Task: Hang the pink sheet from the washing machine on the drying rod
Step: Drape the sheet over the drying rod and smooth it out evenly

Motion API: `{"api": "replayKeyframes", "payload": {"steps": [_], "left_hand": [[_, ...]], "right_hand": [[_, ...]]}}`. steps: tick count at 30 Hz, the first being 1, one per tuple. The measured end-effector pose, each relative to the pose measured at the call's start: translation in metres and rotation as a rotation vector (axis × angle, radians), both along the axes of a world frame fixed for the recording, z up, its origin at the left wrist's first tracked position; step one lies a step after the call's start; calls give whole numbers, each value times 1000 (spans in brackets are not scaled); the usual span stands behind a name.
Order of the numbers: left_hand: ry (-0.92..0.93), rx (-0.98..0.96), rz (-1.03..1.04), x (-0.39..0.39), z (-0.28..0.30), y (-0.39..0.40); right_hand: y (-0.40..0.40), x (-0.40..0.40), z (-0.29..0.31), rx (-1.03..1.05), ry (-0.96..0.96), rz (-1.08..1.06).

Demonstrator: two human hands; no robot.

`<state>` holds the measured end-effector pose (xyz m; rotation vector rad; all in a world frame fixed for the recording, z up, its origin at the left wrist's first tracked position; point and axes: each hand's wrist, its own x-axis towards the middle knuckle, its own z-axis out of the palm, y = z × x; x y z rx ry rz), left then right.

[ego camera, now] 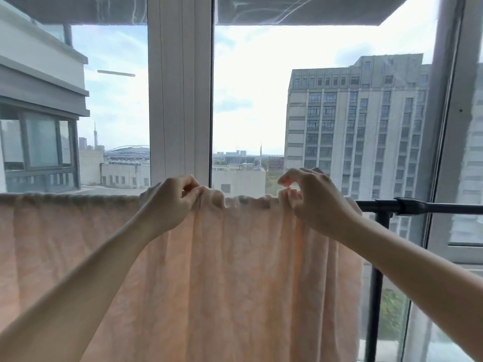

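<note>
At the far left, a neighbouring balcony (39, 142) with grey-framed glazing shows through the window glass. Below it the pink sheet (230, 283) begins at the left edge of the view: it is draped over the drying rod (439, 208) and hangs down in long folds, its top fold bunched and wrinkled along the rod line. The left hand (171, 202) reaches up to that top fold; its grip is closed on the cloth, thumb and curled fingers pinching a ridge of fabric at the crest. Behind it rises the white window mullion (180, 95), dividing the panes. A short stretch of gathered sheet lies between the two hands. The right hand (315, 198) pinches the top fold too, thumb and forefinger clamped on a small tuft near the sheet's right edge, the other fingers curled above. Just right of that hand the cloth ends and the bare black rod runs on to the right, passing through a joint over a black upright post (376, 296). Beyond the glass stands a tall grey apartment block (360, 121).
</note>
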<state>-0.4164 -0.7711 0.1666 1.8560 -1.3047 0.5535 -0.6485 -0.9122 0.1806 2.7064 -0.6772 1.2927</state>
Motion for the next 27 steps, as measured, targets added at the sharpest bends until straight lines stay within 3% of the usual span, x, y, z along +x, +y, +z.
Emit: {"api": "replayKeyframes", "payload": {"steps": [5,12,16,21,25,27], "left_hand": [[-46,-12,13,-2,-1,2],[-224,-185,-2,-3,-15,2],[-253,-163,-38,-24,-5,-11],[-166,-394,-215,-58,6,-36],[-214,-235,-259,-67,-4,-46],[-209,-139,-328,-67,-9,-46]], "right_hand": [[22,34,-7,-116,97,107],[21,48,-8,-5,81,198],[20,36,4,15,-10,84],[9,7,13,3,-242,-54],[1,-20,0,55,39,-7],[1,-34,0,86,38,2]]}}
